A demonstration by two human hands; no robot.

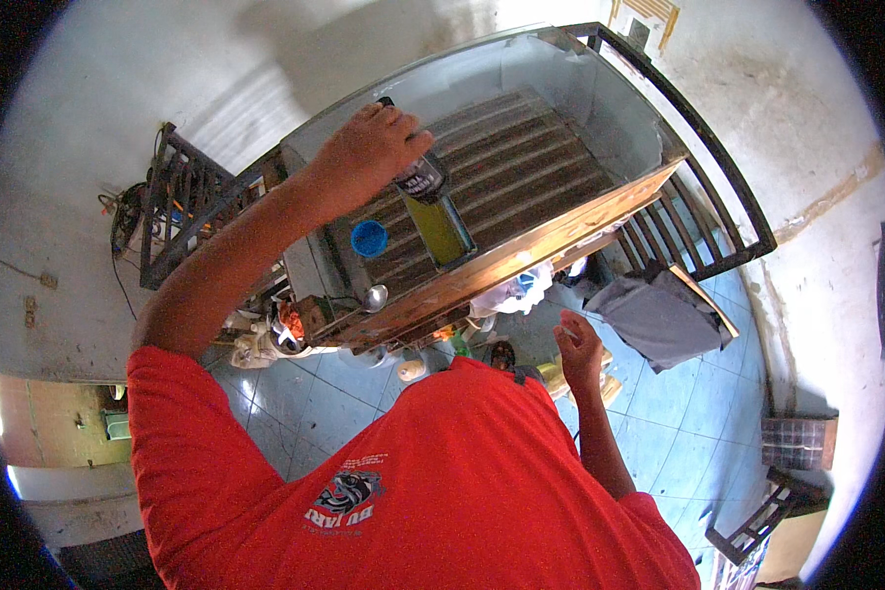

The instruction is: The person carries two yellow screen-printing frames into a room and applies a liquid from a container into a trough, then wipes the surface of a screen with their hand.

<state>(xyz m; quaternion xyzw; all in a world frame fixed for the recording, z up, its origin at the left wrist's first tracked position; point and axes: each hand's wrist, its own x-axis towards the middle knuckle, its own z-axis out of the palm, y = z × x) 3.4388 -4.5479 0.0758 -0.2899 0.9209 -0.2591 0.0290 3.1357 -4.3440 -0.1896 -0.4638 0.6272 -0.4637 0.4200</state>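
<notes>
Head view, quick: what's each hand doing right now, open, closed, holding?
Left hand: closed, holding a dark bottle.
Right hand: partly curled; whether it pinches something small cannot be told.

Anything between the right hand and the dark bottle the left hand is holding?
Yes: in this view the wooden front board crosses the line from the right hand to the dark bottle, and the yellow-green container sits on the bottle's near side. Depth is hard to judge.
</notes>
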